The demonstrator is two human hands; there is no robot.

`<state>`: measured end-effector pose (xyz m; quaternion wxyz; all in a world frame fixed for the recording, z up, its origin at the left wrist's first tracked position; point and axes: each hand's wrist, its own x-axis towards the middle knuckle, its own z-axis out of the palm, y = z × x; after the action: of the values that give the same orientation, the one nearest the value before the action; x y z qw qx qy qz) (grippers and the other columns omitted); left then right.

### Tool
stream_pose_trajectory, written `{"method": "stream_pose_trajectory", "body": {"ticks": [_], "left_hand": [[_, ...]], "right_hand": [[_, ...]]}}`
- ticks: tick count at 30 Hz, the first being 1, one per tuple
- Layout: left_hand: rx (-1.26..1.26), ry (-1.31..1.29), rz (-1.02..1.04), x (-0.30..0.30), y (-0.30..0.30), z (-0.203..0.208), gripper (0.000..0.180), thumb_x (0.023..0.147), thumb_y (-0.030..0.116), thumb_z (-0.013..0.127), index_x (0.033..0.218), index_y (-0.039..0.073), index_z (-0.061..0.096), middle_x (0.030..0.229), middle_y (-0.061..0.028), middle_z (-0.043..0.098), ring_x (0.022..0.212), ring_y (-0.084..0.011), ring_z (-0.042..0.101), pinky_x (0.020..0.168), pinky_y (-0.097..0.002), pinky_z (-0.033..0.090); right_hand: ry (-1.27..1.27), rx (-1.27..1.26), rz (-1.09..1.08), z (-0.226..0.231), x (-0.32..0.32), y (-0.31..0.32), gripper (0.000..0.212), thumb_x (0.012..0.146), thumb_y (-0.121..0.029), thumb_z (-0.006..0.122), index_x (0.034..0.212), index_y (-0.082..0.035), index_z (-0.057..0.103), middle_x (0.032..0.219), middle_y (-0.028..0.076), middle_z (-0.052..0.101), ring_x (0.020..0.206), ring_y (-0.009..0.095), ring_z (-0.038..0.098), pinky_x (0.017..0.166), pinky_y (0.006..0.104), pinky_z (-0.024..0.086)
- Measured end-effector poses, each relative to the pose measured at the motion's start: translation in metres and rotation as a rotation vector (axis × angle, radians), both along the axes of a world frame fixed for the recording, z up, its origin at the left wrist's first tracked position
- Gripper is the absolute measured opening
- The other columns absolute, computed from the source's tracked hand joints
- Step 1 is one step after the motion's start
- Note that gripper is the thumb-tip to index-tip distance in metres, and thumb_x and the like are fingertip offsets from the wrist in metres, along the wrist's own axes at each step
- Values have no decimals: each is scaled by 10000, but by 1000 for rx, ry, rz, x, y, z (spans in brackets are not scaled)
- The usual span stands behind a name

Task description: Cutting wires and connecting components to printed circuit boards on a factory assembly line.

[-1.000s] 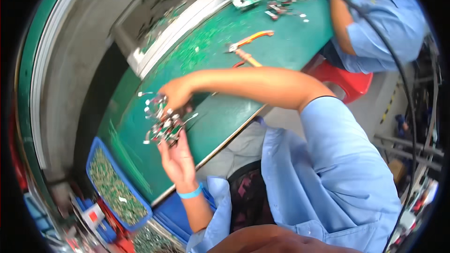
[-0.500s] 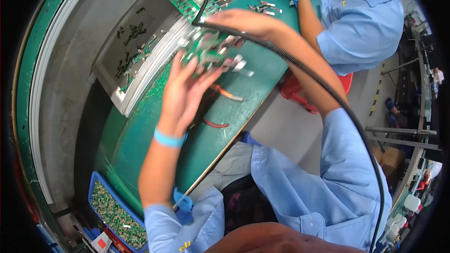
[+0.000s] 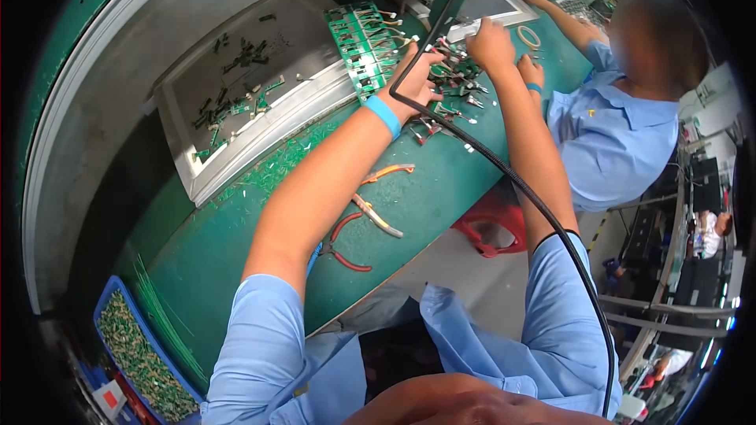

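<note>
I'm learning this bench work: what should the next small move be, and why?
Perhaps the left hand should draw the stray wired pieces into the main pile. It is at the pile with fingers spread, while those pieces lie scattered along the near edge; the right hand is over toward the far side.

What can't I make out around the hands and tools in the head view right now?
In the head view:
- Left hand: whether it grips a board; the black cable and its own back hide this.
- Right hand: anything inside its curled fingers, hidden by its back.
- Orange-handled pliers: head, behind the left forearm.
- Green pieces in the blue bin: too small to identify.
</note>
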<state>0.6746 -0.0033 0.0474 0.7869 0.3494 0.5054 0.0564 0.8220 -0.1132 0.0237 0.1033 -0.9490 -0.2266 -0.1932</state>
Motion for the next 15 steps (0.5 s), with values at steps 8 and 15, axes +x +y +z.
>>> {"method": "stream_pose_trajectory", "body": {"ticks": [8, 15], "left_hand": [[-59, -917, -355, -234, 30, -7, 567, 1113, 123, 566, 1652, 8, 435, 1621, -259, 521, 1552, -457, 461, 1260, -682, 402], [240, -628, -241, -491, 27, -14, 563, 1106, 121, 557, 1624, -66, 439, 1592, -286, 558, 1439, -484, 589, 1202, -601, 513]], "right_hand": [[235, -35, 296, 3, -152, 150, 1101, 797, -757, 795, 1521, 25, 519, 1416, 282, 654, 1193, 496, 692, 956, 593, 591], [150, 214, 303, 16, -180, 162, 1035, 703, -601, 899, 1549, -120, 543, 1441, 251, 578, 1229, 478, 636, 949, 604, 576]]}}
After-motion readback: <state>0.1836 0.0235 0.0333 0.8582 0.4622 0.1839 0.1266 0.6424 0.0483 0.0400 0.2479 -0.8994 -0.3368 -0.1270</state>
